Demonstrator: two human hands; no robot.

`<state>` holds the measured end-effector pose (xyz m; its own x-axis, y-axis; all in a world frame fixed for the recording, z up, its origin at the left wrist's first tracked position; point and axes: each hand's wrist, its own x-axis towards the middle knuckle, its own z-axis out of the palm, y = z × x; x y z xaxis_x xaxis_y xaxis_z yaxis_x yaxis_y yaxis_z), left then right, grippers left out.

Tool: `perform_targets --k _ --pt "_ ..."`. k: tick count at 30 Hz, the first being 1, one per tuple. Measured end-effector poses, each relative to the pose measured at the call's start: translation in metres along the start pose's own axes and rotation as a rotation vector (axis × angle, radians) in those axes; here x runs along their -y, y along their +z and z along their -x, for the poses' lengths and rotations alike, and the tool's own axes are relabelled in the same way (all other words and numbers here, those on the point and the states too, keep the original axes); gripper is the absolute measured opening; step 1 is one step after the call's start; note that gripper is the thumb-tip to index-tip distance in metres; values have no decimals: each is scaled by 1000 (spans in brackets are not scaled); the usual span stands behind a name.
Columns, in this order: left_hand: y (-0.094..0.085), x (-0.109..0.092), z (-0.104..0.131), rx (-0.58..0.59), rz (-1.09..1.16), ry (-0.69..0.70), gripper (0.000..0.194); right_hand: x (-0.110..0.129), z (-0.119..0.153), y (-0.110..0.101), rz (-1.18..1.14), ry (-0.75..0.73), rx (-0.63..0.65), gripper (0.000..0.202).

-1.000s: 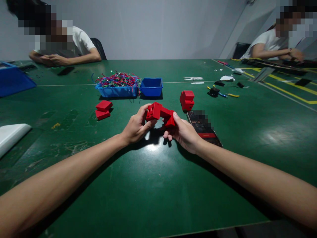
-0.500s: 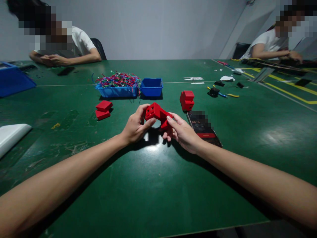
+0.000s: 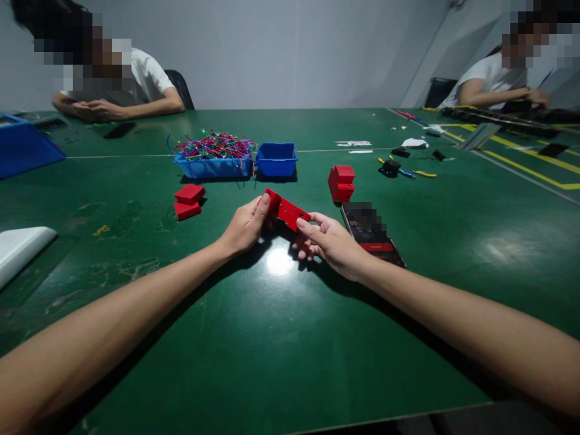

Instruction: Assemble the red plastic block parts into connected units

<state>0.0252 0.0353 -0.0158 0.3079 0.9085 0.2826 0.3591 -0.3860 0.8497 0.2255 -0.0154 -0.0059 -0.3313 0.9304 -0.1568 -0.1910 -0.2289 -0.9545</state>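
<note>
A red plastic block-like piece [image 3: 290, 214] with small holes in its face is held between both hands above the table. My left hand [image 3: 248, 225] is closed on its left end, thumb on top. On the right end, my right hand [image 3: 327, 240] pinches the piece between thumb and fingers. Whether it is one part or two joined parts I cannot tell, since the fingers cover both ends. Another red stepped block [image 3: 342, 183] stands beyond my right hand. To the left lie two red flat blocks [image 3: 189, 200], one leaning on the other.
A phone [image 3: 374, 234] lies beside my right hand. Behind are a blue bin of coloured wires [image 3: 216, 166] and a smaller blue bin [image 3: 277, 161]. A white object [image 3: 22, 249] sits left. Wire pieces [image 3: 394, 168] lie right. Two people sit across the green table [image 3: 272, 350].
The red piece has been turned in my hands: its side with square openings faced me before, and now a flat face with small holes shows. My left thumb has moved up onto it.
</note>
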Motion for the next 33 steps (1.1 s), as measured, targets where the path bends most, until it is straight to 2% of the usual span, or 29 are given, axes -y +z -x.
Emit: perform_targets --k 7,11,16,25,33 --pt "2 -1 2 16 -1 26 61 1 2 2 32 12 -10 48" --pt "1 -1 1 11 -45 24 59 -1 2 2 30 -47 -15 52" --pt "0 -7 0 -4 -168 20 53 -1 4 3 -12 -133 -26 48" --pt "-1 -4 -3 121 -289 120 45 -1 7 6 84 -208 36 44" --pt "-1 -9 -1 186 -155 7 58 -3 5 5 27 -185 8 47"
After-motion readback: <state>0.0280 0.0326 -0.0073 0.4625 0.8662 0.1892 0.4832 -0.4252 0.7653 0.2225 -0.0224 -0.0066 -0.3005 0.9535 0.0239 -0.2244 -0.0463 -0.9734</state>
